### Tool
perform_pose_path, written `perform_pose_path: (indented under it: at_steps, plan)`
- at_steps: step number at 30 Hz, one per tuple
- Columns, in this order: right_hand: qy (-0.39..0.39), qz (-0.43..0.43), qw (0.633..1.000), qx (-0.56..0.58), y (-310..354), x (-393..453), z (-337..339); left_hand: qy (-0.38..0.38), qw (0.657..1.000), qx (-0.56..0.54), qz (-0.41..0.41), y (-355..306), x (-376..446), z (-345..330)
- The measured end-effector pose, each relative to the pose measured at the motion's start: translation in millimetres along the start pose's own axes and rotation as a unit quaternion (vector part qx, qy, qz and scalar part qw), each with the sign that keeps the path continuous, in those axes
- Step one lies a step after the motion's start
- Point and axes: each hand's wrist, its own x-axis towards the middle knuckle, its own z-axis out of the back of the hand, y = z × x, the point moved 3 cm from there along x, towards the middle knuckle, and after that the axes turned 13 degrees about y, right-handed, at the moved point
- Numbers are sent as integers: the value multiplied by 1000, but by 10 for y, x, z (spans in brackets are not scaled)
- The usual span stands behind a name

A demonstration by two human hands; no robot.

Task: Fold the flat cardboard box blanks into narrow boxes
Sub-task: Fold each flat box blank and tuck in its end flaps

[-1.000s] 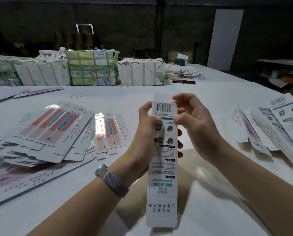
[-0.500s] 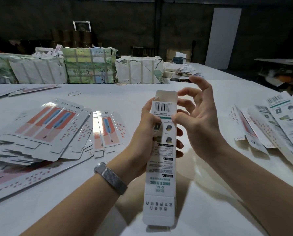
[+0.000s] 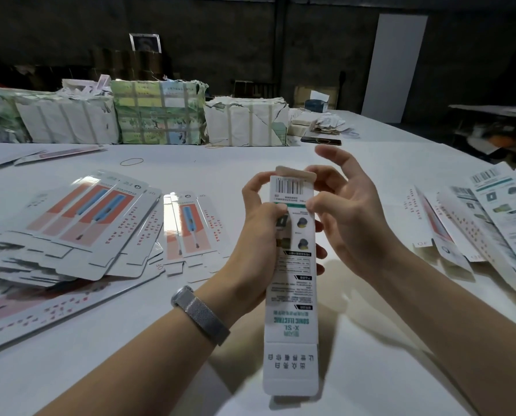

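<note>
A long narrow white box point(image 3: 292, 295) with a barcode and green print stands upright in front of me, above the white table point(image 3: 250, 163). My left hand point(image 3: 255, 244) grips its upper part from the left, fingers wrapped behind and thumb on the front. From the right, my right hand point(image 3: 350, 211) pinches the box just below the barcode, thumb on the front, the other fingers spread loosely behind the top. A brown-backed end flap point(image 3: 295, 172) sticks up at the top. The bottom flap hangs straight down.
A heap of flat blanks point(image 3: 79, 223) printed with a blue toothbrush lies to the left. More flat blanks point(image 3: 491, 223) are spread at the right. Wrapped bundles point(image 3: 157, 115) line the far side, beside a black phone point(image 3: 321, 141). A rubber band point(image 3: 131, 161) lies on the table.
The top flap has bent back, its brown inner side now showing. My right fingers have spread and lifted behind the top. The left hand's grip stays put.
</note>
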Motion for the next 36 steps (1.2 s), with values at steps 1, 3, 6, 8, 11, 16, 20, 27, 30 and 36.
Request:
perform_pose_path:
  at_steps: [1,3,6,8,11,16,20,27,30,36]
  plan:
    - [-3,-4,1000,5,3,1,3,-6,1000,-3,2,10,4,-5]
    - [-4,-10,1000,0,2,6,6,-8,1000,-5,5,13,15,-2]
    - [-4,-17,1000,-11,-1,3,3,15,1000,-4,14,13,16,-14]
    - [-8,-28,999,-22,2,8,-3,18,1000,-3,20,28,15,-26]
    - [-20,-56,997,-40,2,-4,14,38,998,-12,38,69,14,-74]
    - [1,-91,995,-30,-29,-17,-13,26,999,16,31,45,16,-38]
    - [-8,-110,994,-21,-24,-10,-17,25,999,27,25,36,15,-33]
    - [-57,-71,994,-67,47,-9,9,37,998,44,25,49,21,-69]
    - [-62,-67,993,-78,48,-13,-4,43,998,34,24,35,21,-78]
    - [-61,-82,994,-29,33,-1,48,67,997,25,16,42,21,-91]
